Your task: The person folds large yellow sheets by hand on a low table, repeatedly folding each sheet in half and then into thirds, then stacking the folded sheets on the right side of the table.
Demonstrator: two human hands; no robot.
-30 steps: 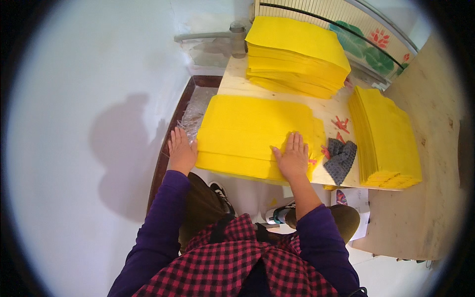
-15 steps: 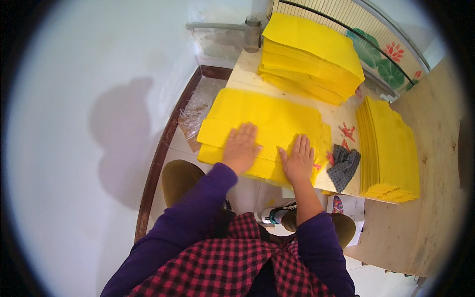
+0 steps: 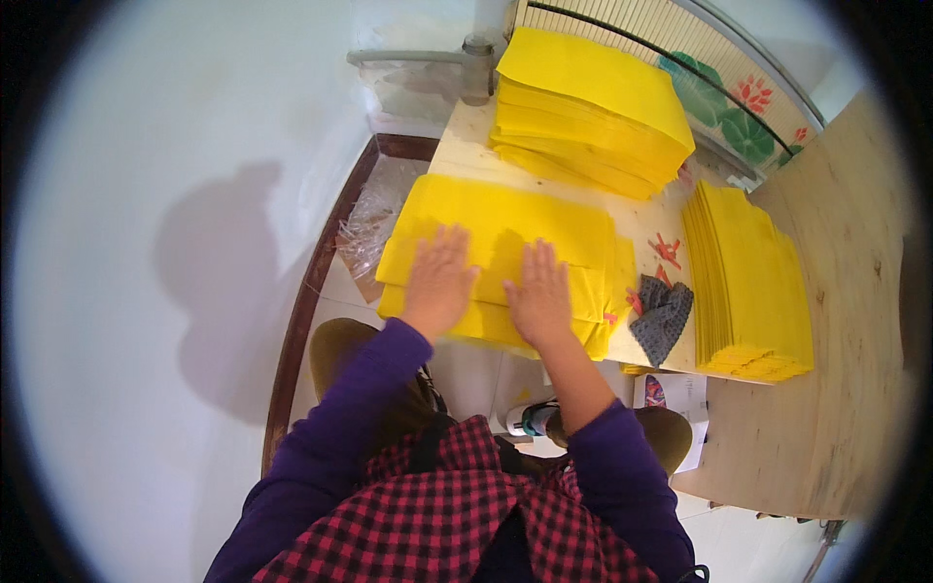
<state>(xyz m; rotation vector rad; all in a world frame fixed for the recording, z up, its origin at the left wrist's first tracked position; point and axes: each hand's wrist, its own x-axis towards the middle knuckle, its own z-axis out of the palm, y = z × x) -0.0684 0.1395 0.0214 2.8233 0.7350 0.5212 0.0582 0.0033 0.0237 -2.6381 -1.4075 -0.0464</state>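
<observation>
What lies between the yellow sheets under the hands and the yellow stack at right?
The head view shows a grey cloth and several small red pieces there.

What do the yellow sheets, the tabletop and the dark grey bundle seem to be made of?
Yellow sheets: perhaps nonwoven fabric, matte; soft, bending edges.
Tabletop: probably wood, dull, pale tan.
Dark grey bundle: likely matte textile, softly folded, dotted.

The left arm (image 3: 340, 413) comes from seven o'clock, and the right arm (image 3: 583, 384) comes from five o'clock. The left hand (image 3: 437, 287) and the right hand (image 3: 540, 294) are side by side, apart, palms down. Their straight fingers point near twelve o'clock; the thumbs are turned inward.
</observation>
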